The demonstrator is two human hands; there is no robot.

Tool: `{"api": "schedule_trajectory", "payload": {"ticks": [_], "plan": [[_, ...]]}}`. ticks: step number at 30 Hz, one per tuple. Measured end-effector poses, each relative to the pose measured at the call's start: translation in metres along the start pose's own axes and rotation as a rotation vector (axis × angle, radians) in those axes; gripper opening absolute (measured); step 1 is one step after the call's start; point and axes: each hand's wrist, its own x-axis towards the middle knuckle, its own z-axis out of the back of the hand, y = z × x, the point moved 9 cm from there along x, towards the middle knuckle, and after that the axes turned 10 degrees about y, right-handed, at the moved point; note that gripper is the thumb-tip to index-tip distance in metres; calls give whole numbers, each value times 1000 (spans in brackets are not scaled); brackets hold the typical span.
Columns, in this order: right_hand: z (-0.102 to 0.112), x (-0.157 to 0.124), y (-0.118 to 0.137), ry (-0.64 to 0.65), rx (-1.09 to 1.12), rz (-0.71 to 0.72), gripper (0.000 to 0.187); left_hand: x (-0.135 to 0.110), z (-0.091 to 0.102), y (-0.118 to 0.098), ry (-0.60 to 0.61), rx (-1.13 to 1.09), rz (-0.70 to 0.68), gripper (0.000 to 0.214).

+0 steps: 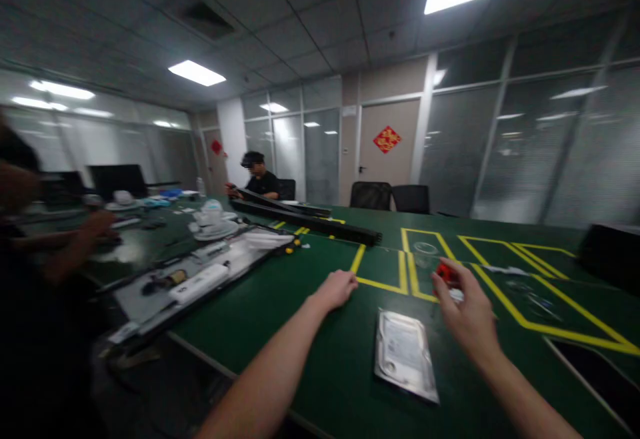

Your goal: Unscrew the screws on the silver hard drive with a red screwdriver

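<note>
A silver hard drive with a white label lies flat on the green table between my two forearms. My left hand is closed at the drive's upper left, close to a yellow tape line; whatever its curled fingers hold, if anything, is hidden. To the drive's upper right, my right hand grips a small red and black object between thumb and fingers. Its kind cannot be made out. Something small and whitish shows below it, partly covered by the hand.
Yellow tape rectangles mark the table. A clear round dish and small tools lie in them. Long black bars and a white-parted panel lie left. A dark tablet-like slab is right. Two other people work nearby.
</note>
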Motion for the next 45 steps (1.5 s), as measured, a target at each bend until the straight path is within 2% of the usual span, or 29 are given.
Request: {"api": "schedule_trajectory", "payload": {"ticks": [1, 2, 3, 4, 10, 17, 30, 40, 45], "plan": [[13, -3, -9, 39, -39, -54, 35, 17, -43, -9, 64, 4, -12, 32], [20, -4, -15, 64, -54, -99, 37, 28, -72, -14, 99, -6, -21, 29], [22, -5, -19, 76, -49, -133, 38, 36, -89, -16, 113, -16, -29, 25], [21, -4, -21, 78, -30, -145, 39, 42, -98, -15, 120, -10, -38, 22], [2, -2, -23, 75, 62, -146, 36, 50, -87, 3, 131, 71, -77, 18], [4, -5, -21, 90, 56, -116, 34, 50, -98, 5, 175, 82, -86, 17], [1, -5, -17, 111, 24, -104, 34, 50, -93, -1, 162, 143, -63, 23], [3, -4, -14, 99, -1, -91, 33, 51, -86, 7, 107, 144, -62, 17], [4, -4, -13, 106, 5, -97, 33, 52, -72, 26, 35, 133, 25, 17]]}}
